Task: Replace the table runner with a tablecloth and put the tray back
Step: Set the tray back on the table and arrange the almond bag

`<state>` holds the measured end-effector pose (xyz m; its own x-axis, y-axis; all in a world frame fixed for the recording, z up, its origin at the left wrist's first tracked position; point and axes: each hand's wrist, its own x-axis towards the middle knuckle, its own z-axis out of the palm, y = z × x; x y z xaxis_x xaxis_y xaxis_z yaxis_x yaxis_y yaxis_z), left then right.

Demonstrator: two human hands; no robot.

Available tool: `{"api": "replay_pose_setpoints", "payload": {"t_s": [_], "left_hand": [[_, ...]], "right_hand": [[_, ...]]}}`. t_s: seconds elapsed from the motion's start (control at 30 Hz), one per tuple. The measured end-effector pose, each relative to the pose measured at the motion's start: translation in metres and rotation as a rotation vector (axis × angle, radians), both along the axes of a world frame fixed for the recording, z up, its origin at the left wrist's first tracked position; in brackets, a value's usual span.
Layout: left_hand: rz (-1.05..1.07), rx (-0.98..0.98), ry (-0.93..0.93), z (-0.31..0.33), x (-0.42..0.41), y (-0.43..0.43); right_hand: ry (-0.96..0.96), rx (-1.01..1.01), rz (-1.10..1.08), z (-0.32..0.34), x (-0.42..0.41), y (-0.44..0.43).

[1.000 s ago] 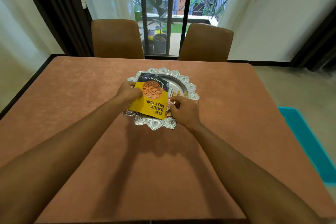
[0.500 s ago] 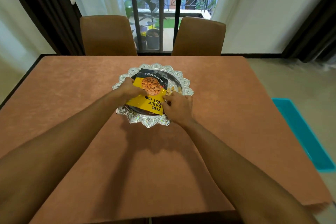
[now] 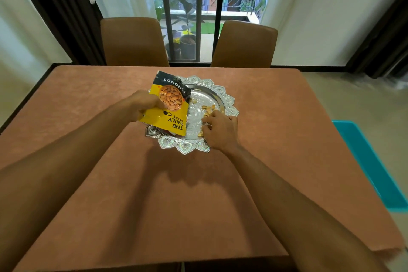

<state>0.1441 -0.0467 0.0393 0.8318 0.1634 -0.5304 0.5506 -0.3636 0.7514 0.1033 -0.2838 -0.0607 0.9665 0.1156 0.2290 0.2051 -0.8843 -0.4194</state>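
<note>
**Tray centred on cloth, both hands working over it**

Head view: tablecloth (image 3: 198,194) in a rust brown covers the whole surface, and no runner shows. The silver tray (image 3: 223,93) sits on it at mid-width, a little past centre toward the two chairs (image 3: 132,42).

My left hand (image 3: 143,105) grips the almond pouch (image 3: 171,104) by its left edge. The pouch hangs over the tray's left half. Its long axis runs away from me and leans slightly left, with the far end raised. I cannot see which end is open.

My right hand (image 3: 220,131) is down on the near-right part of the tray, fingers curled onto the loose almonds (image 3: 208,108) scattered there. I cannot tell whether it has pinched any.

The relation that matters is that the almonds lie directly under and just beyond the right hand, while the pouch is just to their left. I judge the right hand is the one for the nuts and needs only a short sideways carry to the pouch.

Cloth lies open on every side of the tray, well clear of all edges. The near-right corner of the cloth overhangs, and a blue bin (image 3: 375,165) stands on the floor to the right.
</note>
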Motion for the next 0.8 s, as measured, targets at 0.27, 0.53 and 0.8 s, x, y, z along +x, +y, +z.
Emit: {"api": "replay_pose_setpoints", "payload": {"t_s": [0.27,0.53,0.8], "left_hand": [[0.039,0.108,-0.076,0.004,0.002,0.023],[0.082,0.154,-0.189,0.001,-0.001,0.034],[0.098,0.012,-0.161,-0.004,-0.015,0.058]], "right_hand": [[0.022,-0.093,0.137,0.014,0.013,0.003],[0.110,-0.281,0.391,0.035,0.066,0.025],[0.059,-0.400,0.644,0.027,0.104,0.060]]}}
